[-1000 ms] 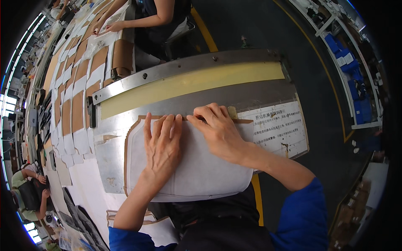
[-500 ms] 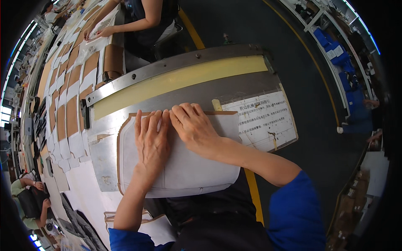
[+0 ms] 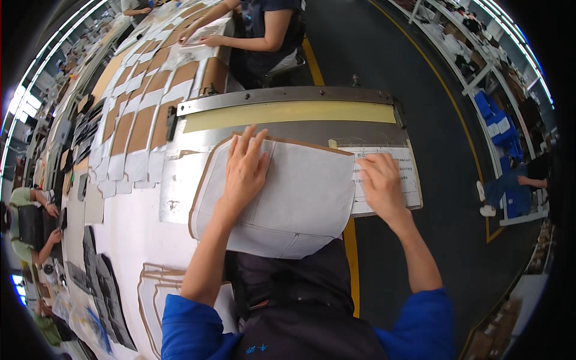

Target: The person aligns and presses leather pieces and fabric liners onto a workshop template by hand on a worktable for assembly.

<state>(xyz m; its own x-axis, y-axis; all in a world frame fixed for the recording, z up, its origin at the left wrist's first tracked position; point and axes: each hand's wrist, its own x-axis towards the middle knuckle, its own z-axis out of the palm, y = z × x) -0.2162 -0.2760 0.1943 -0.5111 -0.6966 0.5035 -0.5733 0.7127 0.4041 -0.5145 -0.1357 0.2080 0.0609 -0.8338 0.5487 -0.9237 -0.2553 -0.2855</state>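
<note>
A pale grey-white flat panel [image 3: 288, 198] with a thin brown border lies across the metal plate of a bench fixture [image 3: 231, 138], its near edge hanging over toward my lap. My left hand [image 3: 243, 171] rests on the panel's upper left part with fingers spread, tips at the far brown edge. My right hand [image 3: 382, 186] is just beside the panel's far right corner, over a printed sheet [image 3: 405, 180]. Its fingers are bent and slightly apart, with nothing visible in them; whether the tips touch the corner cannot be made out.
A metal bar [image 3: 282, 94] and yellow strip [image 3: 288, 115] run along the fixture's far side. Similar bordered panels [image 3: 150, 294] lie at lower left. Brown and white pieces [image 3: 135, 120] cover the table beyond, where a co-worker [image 3: 270, 30] sits. Shelving with blue bins [image 3: 501, 126] stands right.
My right hand has left the panel's far edge and moved right, beside its corner. My left hand's fingers have spread. The panel has turned slightly clockwise, and the whole view has shifted.
</note>
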